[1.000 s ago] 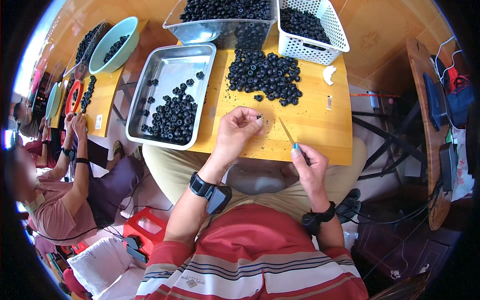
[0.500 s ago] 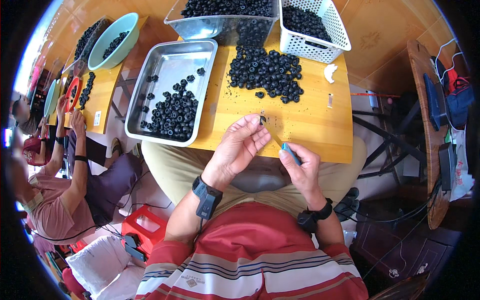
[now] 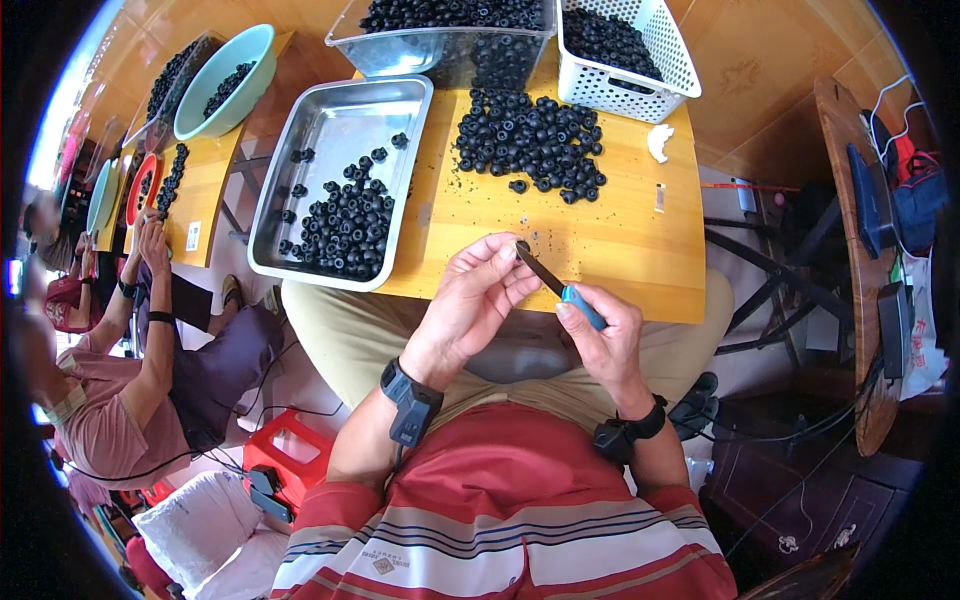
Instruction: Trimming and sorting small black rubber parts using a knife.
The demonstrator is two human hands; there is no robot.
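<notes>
Over the near edge of the wooden table (image 3: 640,280), my left hand (image 3: 478,288) pinches a small black ring-shaped part (image 3: 521,247) between thumb and fingertips, which hide most of it. A knife with a blue handle (image 3: 583,307) is in the closed fingers of my right hand (image 3: 606,335). Its narrow blade (image 3: 543,272) slants up to the left, with the tip at the black part. Beyond my hands lies a loose pile of similar black parts (image 3: 530,143). To the left, a metal tray (image 3: 350,105) holds more of them.
At the back stand a clear plastic bin (image 3: 440,48) and a white perforated basket (image 3: 625,97), both filled with black parts. A white scrap (image 3: 659,143) lies on the right. At left, a co-worker (image 3: 130,390) sits by another table with a green bowl (image 3: 232,85).
The knife has turned in my right hand, so its blade now looks dark rather than yellowish. My left hand barely moves. The co-worker's two hands have come closer together.
</notes>
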